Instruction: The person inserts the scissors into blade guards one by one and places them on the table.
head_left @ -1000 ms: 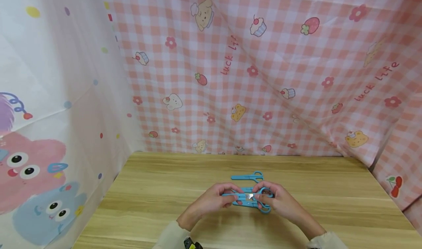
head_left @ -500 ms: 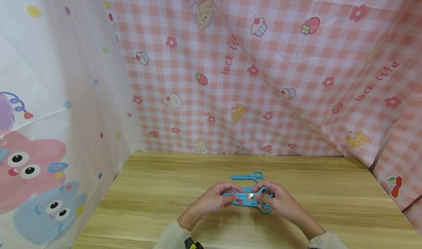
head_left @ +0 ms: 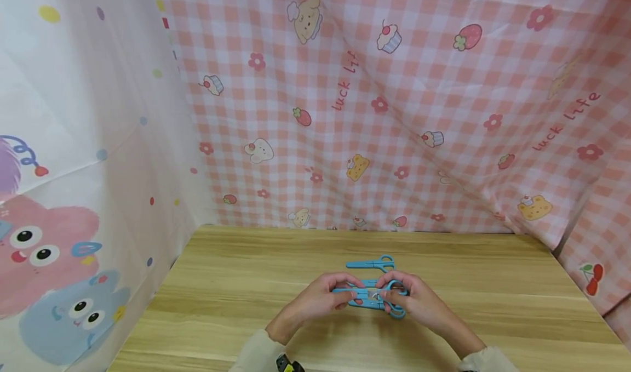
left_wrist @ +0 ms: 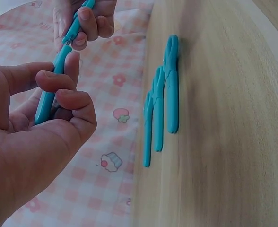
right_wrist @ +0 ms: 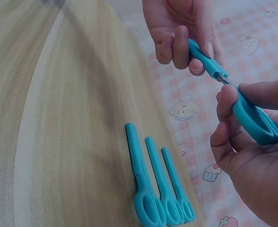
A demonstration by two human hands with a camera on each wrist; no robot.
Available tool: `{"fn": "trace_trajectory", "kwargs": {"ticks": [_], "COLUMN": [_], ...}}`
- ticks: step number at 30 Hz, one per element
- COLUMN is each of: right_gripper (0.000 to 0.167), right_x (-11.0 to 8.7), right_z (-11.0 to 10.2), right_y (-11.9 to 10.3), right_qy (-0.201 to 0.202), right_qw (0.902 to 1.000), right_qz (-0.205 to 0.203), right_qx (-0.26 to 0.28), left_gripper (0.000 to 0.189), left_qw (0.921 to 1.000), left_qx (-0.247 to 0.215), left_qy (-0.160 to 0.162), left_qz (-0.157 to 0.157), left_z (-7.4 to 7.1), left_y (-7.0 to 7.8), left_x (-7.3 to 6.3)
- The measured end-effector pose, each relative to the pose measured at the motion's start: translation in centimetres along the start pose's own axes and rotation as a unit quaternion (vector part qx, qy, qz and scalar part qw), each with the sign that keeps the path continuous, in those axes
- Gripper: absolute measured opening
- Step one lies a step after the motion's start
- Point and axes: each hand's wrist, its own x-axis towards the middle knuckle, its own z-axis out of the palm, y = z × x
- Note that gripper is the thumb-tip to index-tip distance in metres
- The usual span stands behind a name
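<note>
A turquoise pair of scissors (right_wrist: 243, 108) is held above the table between both hands. My left hand (head_left: 315, 298) pinches its turquoise blade cover (left_wrist: 47, 99) between thumb and fingers. My right hand (head_left: 421, 302) grips the scissors by the handle loops, thumb on top. Between cover and handles, a short stretch of metal blade (right_wrist: 225, 81) shows; the rest of the blades is hidden inside the cover. Three more turquoise scissors, the nearest (right_wrist: 138, 163), the middle (right_wrist: 158, 168) and the farthest (head_left: 365, 264), lie side by side on the table with covers on.
The wood-grain table (head_left: 236, 284) extends around the hands. A pink checked cloth (head_left: 276, 98) hangs along its far edge, and a white cartoon-print cloth (head_left: 123, 196) hangs at the left.
My right hand and the scissors handles have shifted very slightly left, and a little less bright blade shows at the cover's mouth. My left hand stays in place.
</note>
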Motion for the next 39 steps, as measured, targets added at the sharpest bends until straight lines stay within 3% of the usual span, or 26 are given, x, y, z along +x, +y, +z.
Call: {"fn": "trace_trajectory", "kwargs": {"ticks": [39], "right_gripper": [0.025], "right_x": [-0.13], "right_z": [0.46], "right_y": [0.32], "right_qy": [-0.029], "right_qw": [0.9981], "right_qz": [-0.019], "right_qx": [0.052], "left_gripper": [0.019], "left_qw": [0.9999], "left_qx": [-0.009], "left_qy": [-0.009], "left_qz": [0.007], "left_z": [0.35], "left_y": [0.16], "left_x": [-0.05]}}
